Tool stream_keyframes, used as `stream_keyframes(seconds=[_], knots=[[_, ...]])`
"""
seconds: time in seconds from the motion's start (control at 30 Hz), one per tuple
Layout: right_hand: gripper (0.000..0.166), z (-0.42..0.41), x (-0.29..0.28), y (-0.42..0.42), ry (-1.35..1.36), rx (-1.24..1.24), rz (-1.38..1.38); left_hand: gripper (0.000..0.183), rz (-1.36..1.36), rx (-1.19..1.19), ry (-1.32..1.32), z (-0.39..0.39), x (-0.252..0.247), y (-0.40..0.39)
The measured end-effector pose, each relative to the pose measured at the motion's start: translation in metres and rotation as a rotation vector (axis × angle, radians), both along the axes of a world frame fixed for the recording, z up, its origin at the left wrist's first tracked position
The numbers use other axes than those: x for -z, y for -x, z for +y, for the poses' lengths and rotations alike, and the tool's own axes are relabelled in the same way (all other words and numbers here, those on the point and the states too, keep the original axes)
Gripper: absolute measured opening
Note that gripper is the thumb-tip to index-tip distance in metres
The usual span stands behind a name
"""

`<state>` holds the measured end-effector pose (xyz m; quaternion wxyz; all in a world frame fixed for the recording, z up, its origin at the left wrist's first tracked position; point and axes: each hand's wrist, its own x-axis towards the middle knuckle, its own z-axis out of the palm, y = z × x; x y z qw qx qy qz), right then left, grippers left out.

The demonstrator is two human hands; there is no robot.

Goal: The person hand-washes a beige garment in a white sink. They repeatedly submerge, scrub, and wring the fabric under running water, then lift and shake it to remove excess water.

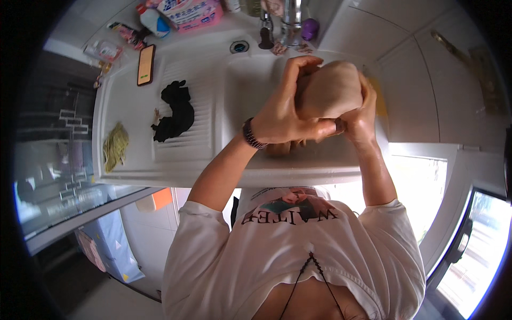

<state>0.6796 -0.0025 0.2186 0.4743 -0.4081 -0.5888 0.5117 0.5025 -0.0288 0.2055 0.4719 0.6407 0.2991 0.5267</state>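
Above the basin of the white laundry sink [244, 92], both hands grip a beige, rounded item [332, 90] that looks like soft fabric; its exact kind cannot be told. My left hand [278, 110], with a dark bracelet at the wrist, holds its left side, thumb along the lower edge. The wet right hand [364, 114] wraps around its right side. Below the hands a brownish thing [278, 149] shows in the basin, mostly hidden by my left hand. A black cloth [178, 112] lies crumpled on the ribbed washboard to the left.
A phone [146, 65] rests on the sink's left ledge, with a yellowish cloth [116, 148] at the near left corner. Along the back stand a white-and-blue bottle [154, 22], a pink package [192, 14], a metal faucet [291, 24] and a purple object [310, 29]. Cabinets [408, 88] border the right.
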Motion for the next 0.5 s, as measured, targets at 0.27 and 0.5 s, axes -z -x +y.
stream_keyframes(seconds=[0.27, 0.5], knots=[[0.055, -0.036, 0.006, 0.040, 0.213, 0.051, 0.534, 0.115, 0.268, -0.097, 0.150, -0.031, 0.098, -0.030], [0.064, 0.020, 0.018, -0.012, 0.369, -0.316, -0.012, 0.047, -0.387, 0.171, 0.777, -0.021, 0.117, -0.023]])
